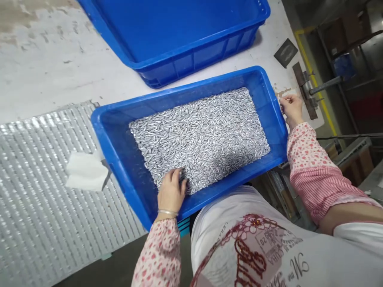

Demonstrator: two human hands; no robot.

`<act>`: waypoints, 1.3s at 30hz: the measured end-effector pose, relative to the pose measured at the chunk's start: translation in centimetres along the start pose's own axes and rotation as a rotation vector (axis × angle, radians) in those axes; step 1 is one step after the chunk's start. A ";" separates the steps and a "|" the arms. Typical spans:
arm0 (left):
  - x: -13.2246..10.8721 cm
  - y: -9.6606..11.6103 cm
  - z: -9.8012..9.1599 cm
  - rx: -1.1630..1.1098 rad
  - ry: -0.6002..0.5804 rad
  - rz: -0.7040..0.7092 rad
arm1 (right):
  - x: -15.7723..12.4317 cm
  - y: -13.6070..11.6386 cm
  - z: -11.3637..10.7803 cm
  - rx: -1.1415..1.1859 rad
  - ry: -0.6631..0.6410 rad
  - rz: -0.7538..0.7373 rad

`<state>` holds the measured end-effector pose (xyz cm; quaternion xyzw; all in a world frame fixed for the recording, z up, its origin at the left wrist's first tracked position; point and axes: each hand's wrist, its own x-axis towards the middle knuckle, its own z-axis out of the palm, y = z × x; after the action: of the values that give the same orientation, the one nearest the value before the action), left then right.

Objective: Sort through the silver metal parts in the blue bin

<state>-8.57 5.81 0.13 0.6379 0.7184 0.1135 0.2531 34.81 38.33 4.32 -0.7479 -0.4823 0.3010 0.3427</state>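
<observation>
A long blue plastic bin point(119, 175) lies in front of me, its floor covered by a layer of small silver spindle-shaped metal pieces point(203, 135). My left hand point(172, 190) reaches over the bin's near side and rests its fingertips on the pieces at the near left. Its thumb stands apart from the fingers, and the tips are partly hidden. Just outside the bin's right end is my right hand point(292, 108), thumb and fingers pinched together beside the rim. Whatever lies in that pinch is too small to name.
Behind stands a second blue bin point(197, 59). Ridged silvery sheeting point(44, 207) covers the table's left part, with a folded white paper point(86, 171) on it. A dark square plate point(285, 53) and a metal fixture with a handle point(308, 89) sit at the right edge.
</observation>
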 end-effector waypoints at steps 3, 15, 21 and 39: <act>2.1 0.9 2.2 -0.003 -0.053 -0.021 | 1.2 2.8 -1.4 0.124 -0.009 0.312; 4.9 6.0 4.3 0.232 -0.285 0.229 | 0.9 6.5 -2.2 0.245 -0.049 0.186; 2.4 3.3 2.6 0.313 -0.468 0.174 | -2.1 3.6 -2.4 0.192 -0.119 -0.111; -3.9 1.6 -1.7 0.186 -0.102 -0.319 | -20.9 2.1 9.8 -0.791 -1.372 -1.295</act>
<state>-7.85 2.52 3.15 0.5415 0.8041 -0.0274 0.2439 20.82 20.48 -0.60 -0.0697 -0.9509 0.2405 -0.1820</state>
